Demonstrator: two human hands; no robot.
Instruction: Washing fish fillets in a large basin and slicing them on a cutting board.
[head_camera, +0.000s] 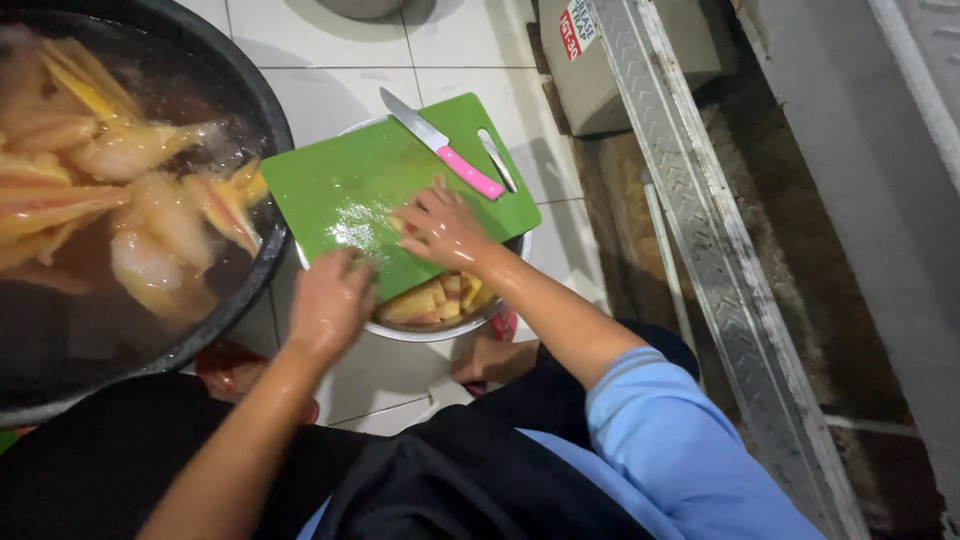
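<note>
A wet green cutting board (350, 180) lies across a metal bowl (440, 330) that holds yellow cut pieces (435, 300). My right hand (440, 228) rests flat on the board near its front edge, fingers spread, touching small pieces there. At the board's lower left edge my left hand (330, 300) hangs with curled fingers; what is under it is hidden. A knife with a pink handle (440, 145) lies on the far part of the board, apart from both hands.
A large black basin (265, 110) at the left holds water and several pale yellow-pink pieces (160, 210). The floor is white tile (340, 90). A grey box (620, 60) and a metal rail (700, 220) run along the right, beside a dirty channel.
</note>
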